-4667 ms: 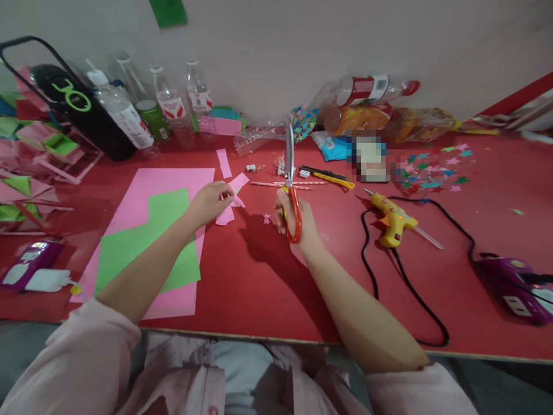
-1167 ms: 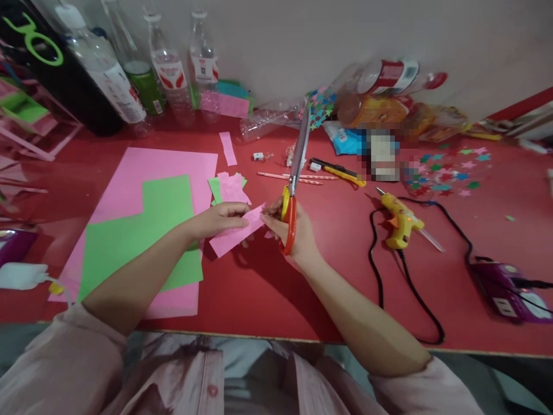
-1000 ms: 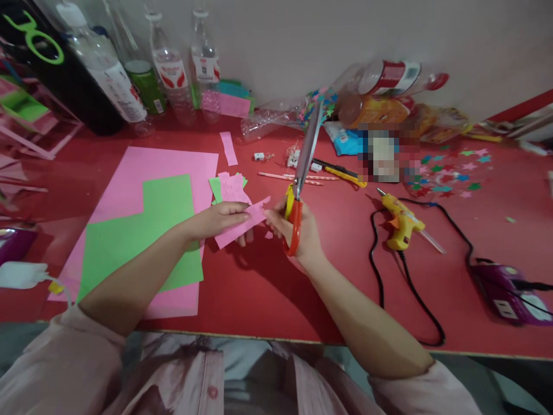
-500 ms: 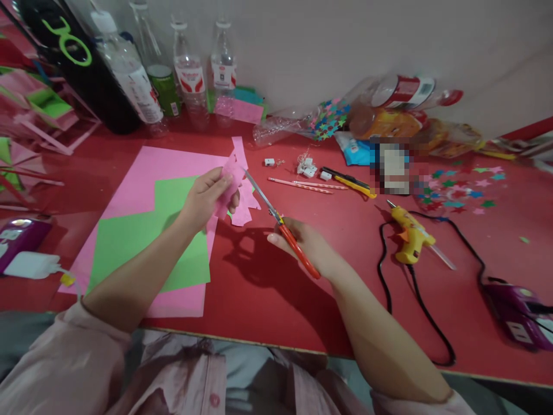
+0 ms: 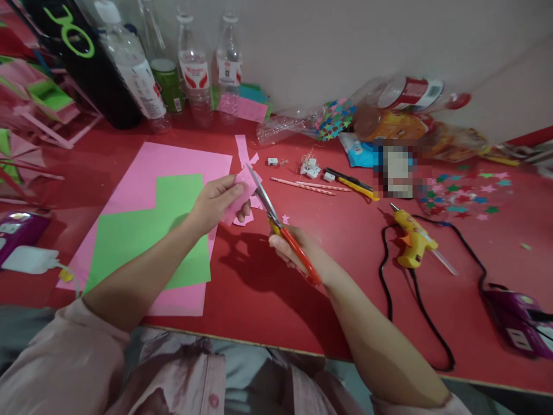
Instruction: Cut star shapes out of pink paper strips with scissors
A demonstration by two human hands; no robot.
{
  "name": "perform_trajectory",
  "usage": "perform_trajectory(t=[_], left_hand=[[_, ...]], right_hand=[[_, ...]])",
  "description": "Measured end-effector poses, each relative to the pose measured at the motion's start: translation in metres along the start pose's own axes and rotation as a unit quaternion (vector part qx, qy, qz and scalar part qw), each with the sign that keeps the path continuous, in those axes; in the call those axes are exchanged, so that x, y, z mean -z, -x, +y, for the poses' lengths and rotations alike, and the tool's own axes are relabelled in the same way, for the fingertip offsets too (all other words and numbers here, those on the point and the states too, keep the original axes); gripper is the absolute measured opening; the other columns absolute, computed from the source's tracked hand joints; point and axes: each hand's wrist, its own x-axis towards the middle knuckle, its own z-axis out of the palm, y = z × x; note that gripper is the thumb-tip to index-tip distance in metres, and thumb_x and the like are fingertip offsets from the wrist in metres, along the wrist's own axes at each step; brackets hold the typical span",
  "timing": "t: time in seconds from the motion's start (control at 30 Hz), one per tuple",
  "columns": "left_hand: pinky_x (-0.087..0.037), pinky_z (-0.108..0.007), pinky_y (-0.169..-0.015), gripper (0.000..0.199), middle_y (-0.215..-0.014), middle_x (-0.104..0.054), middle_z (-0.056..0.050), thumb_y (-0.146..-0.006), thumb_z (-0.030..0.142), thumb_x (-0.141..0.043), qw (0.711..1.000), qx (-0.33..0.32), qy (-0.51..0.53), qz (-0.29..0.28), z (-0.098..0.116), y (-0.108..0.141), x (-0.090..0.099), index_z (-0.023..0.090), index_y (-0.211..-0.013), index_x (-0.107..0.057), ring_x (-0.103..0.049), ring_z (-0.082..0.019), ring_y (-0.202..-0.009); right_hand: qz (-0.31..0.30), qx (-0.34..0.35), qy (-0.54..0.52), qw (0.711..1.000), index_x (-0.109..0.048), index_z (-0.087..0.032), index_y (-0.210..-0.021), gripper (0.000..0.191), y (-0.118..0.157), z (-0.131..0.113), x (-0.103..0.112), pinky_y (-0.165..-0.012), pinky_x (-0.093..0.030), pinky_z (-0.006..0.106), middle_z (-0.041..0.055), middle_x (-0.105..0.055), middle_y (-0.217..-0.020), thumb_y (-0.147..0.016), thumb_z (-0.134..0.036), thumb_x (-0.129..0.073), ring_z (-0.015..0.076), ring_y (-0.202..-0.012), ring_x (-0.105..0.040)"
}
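My left hand pinches a small piece of pink paper above the red table. My right hand is wrapped round the red handles of a pair of scissors, and the blades meet the right edge of the pink piece. Pink scraps lie behind and under the held piece, partly hidden by it. Left of them, a green sheet lies on a larger pink sheet, with my left forearm across both.
Upright bottles stand along the wall. Striped sticks, a yellow cutter knife and a yellow glue gun with a black cable lie to the right. Star confetti and a purple device are farther right.
The pink piece and my left hand have shifted slightly right and down. The scissor blades now overlap the paper's edge. A small pink scrap now shows on the table beside the blades.
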Motion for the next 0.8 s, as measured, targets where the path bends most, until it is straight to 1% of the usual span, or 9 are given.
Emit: perform_trajectory(t=[0.1, 0.2, 0.33, 0.53, 0.6, 0.7, 0.73, 0.77, 0.8], left_hand=[[-0.048, -0.020, -0.045, 0.025, -0.054, -0.063, 0.001, -0.079, 0.039, -0.063, 1.000, -0.002, 0.000, -0.007, -0.001, -0.001, 0.001, 0.015, -0.073, -0.056, -0.057, -0.008, -0.044], [-0.047, -0.020, -0.044, 0.028, -0.053, -0.063, 0.001, -0.079, 0.042, -0.063, 1.000, -0.001, -0.006, -0.009, 0.000, -0.001, 0.001, 0.015, -0.071, -0.056, -0.057, -0.008, -0.043], [-0.047, -0.020, -0.044, 0.029, -0.052, -0.063, 0.000, -0.078, 0.042, -0.064, 1.000, 0.007, -0.002, -0.005, 0.001, 0.000, 0.000, 0.015, -0.070, -0.056, -0.057, -0.008, -0.043], [-0.051, -0.024, -0.049, 0.027, -0.059, -0.068, -0.001, -0.079, 0.042, -0.061, 0.999, 0.030, 0.017, -0.016, -0.003, -0.003, 0.005, 0.015, -0.076, -0.058, -0.061, -0.011, -0.046], [-0.054, -0.029, -0.054, 0.033, -0.067, -0.071, -0.005, -0.080, 0.048, -0.057, 0.998, 0.035, 0.046, -0.030, -0.003, -0.004, 0.009, 0.015, -0.081, -0.060, -0.066, -0.015, -0.054], [-0.056, -0.039, -0.070, 0.052, -0.086, -0.073, -0.011, -0.075, 0.062, -0.053, 0.991, 0.019, 0.111, -0.076, -0.001, -0.003, 0.015, 0.015, -0.096, -0.062, -0.071, -0.026, -0.080], [-0.055, -0.041, -0.077, 0.058, -0.095, -0.073, -0.013, -0.070, 0.064, -0.057, 0.987, 0.006, 0.127, -0.099, 0.000, -0.002, 0.016, 0.016, -0.103, -0.061, -0.070, -0.029, -0.091], [-0.053, -0.044, -0.083, 0.063, -0.105, -0.071, -0.014, -0.065, 0.062, -0.064, 0.983, -0.004, 0.133, -0.129, 0.001, 0.000, 0.015, 0.017, -0.109, -0.060, -0.068, -0.031, -0.100], [-0.050, -0.045, -0.089, 0.066, -0.113, -0.068, -0.014, -0.061, 0.054, -0.071, 0.981, -0.007, 0.115, -0.159, 0.002, 0.001, 0.013, 0.019, -0.115, -0.057, -0.064, -0.031, -0.107]], right_hand=[[0.004, -0.011, 0.010, 1.000, -0.034, -0.022, -0.065, 0.059, -0.001, 0.002, 0.000, -0.046, -0.028, 0.024, -0.0055, -0.036, -0.053, -0.070, -0.078, -0.051, 0.0088, -0.048, -0.036], [0.014, -0.015, -0.007, 1.000, -0.038, -0.022, -0.067, 0.057, 0.000, 0.001, 0.000, -0.045, -0.029, 0.024, -0.0062, -0.037, -0.051, -0.073, -0.077, -0.049, 0.0083, -0.045, -0.036], [-0.003, -0.035, -0.039, 0.999, -0.040, -0.021, -0.067, 0.055, 0.001, -0.003, -0.002, -0.042, -0.029, 0.023, -0.0078, -0.036, -0.048, -0.075, -0.075, -0.049, 0.0072, -0.041, -0.035], [0.024, -0.049, -0.085, 0.995, -0.042, -0.021, -0.067, 0.050, 0.001, -0.006, -0.006, -0.036, -0.029, 0.021, -0.0090, -0.037, -0.040, -0.078, -0.069, -0.051, 0.0063, -0.033, -0.034], [0.042, -0.042, -0.104, 0.993, -0.044, -0.021, -0.068, 0.050, 0.001, -0.005, -0.006, -0.034, -0.030, 0.021, -0.0089, -0.037, -0.039, -0.079, -0.069, -0.048, 0.0066, -0.031, -0.034], [0.073, 0.000, -0.162, 0.984, -0.045, -0.021, -0.069, 0.052, -0.001, -0.002, -0.006, -0.033, -0.035, 0.021, -0.0088, -0.038, -0.038, -0.081, -0.072, -0.043, 0.0068, -0.029, -0.034], [0.082, 0.017, -0.187, 0.979, -0.045, -0.021, -0.069, 0.052, -0.002, -0.001, -0.006, -0.034, -0.036, 0.021, -0.0087, -0.038, -0.038, -0.082, -0.072, -0.041, 0.0068, -0.029, -0.033], [0.089, 0.033, -0.210, 0.973, -0.044, -0.021, -0.069, 0.052, -0.003, 0.000, -0.006, -0.034, -0.037, 0.021, -0.0087, -0.038, -0.038, -0.084, -0.071, -0.039, 0.0069, -0.029, -0.033], [0.094, 0.043, -0.231, 0.968, -0.044, -0.021, -0.069, 0.052, -0.004, 0.000, -0.007, -0.033, -0.036, 0.021, -0.0086, -0.038, -0.038, -0.085, -0.070, -0.037, 0.0070, -0.028, -0.032]])
